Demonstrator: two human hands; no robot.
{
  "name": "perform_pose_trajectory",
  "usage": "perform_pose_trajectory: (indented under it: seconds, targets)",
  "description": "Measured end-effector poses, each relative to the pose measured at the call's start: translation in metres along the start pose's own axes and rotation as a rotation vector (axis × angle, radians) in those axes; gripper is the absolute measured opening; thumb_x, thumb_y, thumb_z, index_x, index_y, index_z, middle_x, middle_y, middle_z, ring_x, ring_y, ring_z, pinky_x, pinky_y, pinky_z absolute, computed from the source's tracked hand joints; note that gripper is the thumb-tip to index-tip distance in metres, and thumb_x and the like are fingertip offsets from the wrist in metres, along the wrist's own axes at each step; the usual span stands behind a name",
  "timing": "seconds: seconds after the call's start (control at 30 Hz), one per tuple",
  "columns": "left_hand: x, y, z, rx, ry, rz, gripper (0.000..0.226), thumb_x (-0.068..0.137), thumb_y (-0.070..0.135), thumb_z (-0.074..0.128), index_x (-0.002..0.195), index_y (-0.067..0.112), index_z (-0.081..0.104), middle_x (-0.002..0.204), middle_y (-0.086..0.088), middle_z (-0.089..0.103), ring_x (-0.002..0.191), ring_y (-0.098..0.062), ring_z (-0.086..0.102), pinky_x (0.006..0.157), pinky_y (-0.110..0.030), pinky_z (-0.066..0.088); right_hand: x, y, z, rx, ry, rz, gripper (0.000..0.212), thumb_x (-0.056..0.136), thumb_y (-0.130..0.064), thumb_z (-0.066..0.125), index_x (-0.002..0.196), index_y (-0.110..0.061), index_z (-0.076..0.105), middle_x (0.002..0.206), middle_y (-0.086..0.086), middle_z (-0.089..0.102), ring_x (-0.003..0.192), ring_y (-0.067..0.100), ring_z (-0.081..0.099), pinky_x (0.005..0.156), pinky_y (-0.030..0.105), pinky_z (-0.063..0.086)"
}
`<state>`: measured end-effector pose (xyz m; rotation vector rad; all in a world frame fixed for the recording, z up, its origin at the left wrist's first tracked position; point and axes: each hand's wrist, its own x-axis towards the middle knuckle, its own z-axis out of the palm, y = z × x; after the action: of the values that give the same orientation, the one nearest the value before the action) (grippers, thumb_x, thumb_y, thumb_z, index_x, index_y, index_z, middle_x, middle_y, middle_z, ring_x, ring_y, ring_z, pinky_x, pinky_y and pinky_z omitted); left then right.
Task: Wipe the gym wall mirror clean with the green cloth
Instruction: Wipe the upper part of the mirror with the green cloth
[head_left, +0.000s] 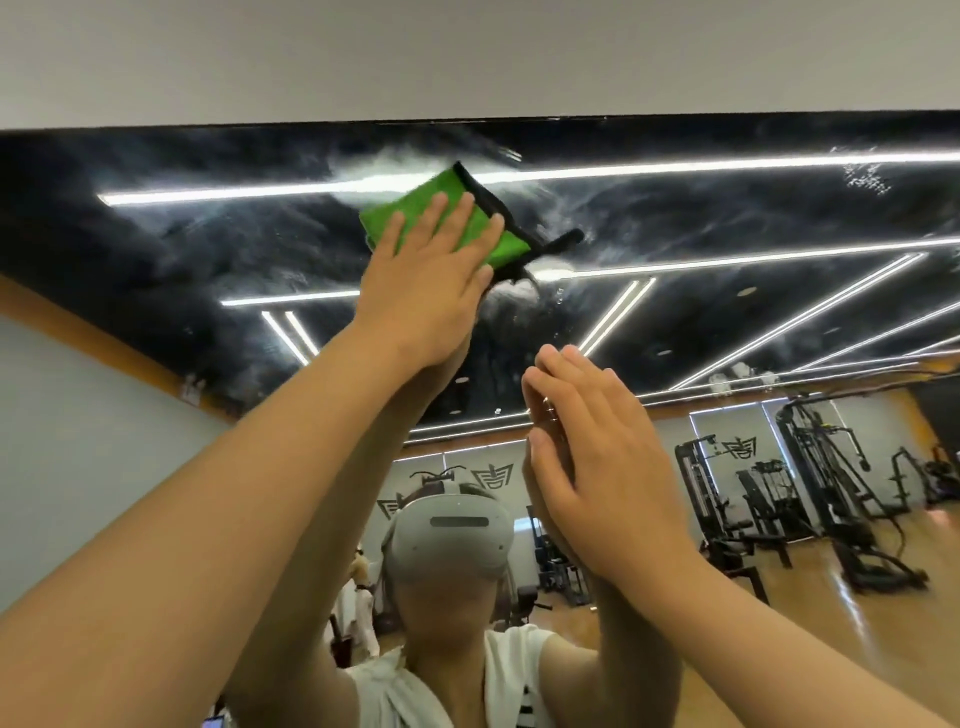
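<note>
Gym mirror (156, 234), smeared with streaks near its top edge under a pale wall (467, 52), reflects ceiling light strips and weight machines (831, 467). A person's left hand (426, 296), fingers straight and spread, presses the green cloth (441, 218) flat against the glass high up. The cloth sits tilted, its black-trimmed edge running diagonally down to the right, with a dark strip jutting from the lower corner. The right hand (597, 452), lower and to the right, is open, fingertips meeting their reflection on the glass. Emblems on the reflected far wall are too small to read. A grey headset (452, 530) shows in the reflection.
</note>
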<state>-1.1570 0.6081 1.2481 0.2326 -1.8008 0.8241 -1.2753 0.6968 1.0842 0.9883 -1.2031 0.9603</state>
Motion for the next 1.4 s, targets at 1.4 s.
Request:
perform_pose_trajectory:
  seconds: [1.4]
  targets:
    - [-0.134,0.068,0.032,0.040,-0.033,0.311,0.054,0.101,0.037,0.028,0.152,0.023,0.040,0.159,-0.006,0.038,0.148,-0.028,0.032,0.116,-0.048,0.017,-0.011,0.083,-0.041,-0.072,-0.087,-0.065,0.051,0.102,-0.031,0.038,0.151,-0.019,0.037,0.160,0.000,0.033,0.152,0.010,0.016,0.123,0.025,0.001]
